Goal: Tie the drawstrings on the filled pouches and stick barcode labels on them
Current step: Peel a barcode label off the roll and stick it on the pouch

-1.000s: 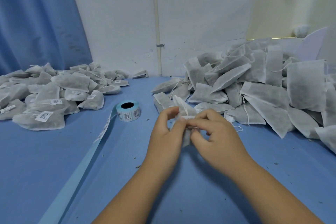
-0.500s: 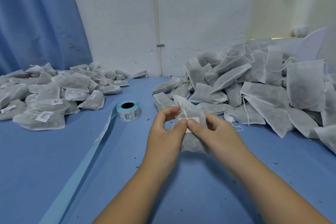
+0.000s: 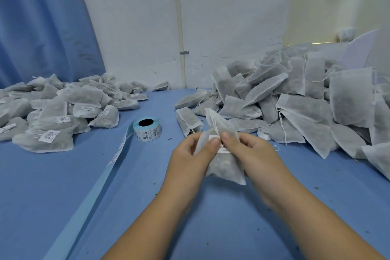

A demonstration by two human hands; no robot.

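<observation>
The pouch (image 3: 223,162) I held was thin, matt non-woven cloth, faintly see-through over its dark filling, with a white thread drawstring (image 3: 215,125). Its barcode label (image 3: 224,150) was smooth white paper, like the label roll (image 3: 147,130) on pale-blue backing. The table (image 3: 63,186) looked matt blue, the wall (image 3: 137,27) rough white paint, the curtain (image 3: 42,17) blue cloth.

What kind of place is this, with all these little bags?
Likely a small packing workroom: a heap of filled pouches with no labels showing on the right, a pile of barcode-labelled pouches on the left, and a roll of barcode labels between them.
</observation>
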